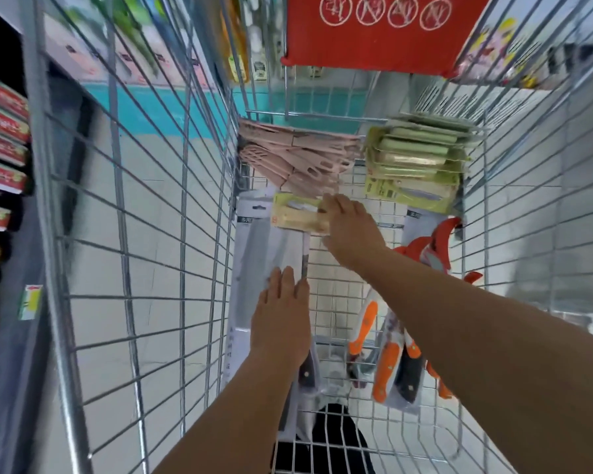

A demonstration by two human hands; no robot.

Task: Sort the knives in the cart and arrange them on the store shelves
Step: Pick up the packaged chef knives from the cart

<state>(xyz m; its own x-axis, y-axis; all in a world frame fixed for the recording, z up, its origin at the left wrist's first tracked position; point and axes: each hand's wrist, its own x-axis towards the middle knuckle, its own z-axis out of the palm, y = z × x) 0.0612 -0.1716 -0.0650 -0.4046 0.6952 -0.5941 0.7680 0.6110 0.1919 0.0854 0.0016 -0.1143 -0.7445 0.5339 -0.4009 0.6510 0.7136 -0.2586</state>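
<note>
Our right hand [351, 227] reaches deep into the wire cart [144, 234], fingers curled over the near edge of a yellow-green carded knife pack [297, 215], gripping it just above the cart floor. Our left hand [283, 316] lies flat, fingers straight and together, pressing on a large grey-packaged knife [261, 254] along the cart's left side; its dark handle [305, 371] shows below the wrist. Beyond the right hand, a heap of pink knives [298, 159] sits in the far left corner, and a stack of green carded knives [415, 162] in the far right corner. Under the right forearm lie orange-handled knives [387, 364] in clear packs, with red-handled items [435, 244] just beyond them, blurred. A red sign [384, 32] hangs on the cart's far end. Store shelves [4, 138] with red-labelled goods stand to the left, outside the cart.
</note>
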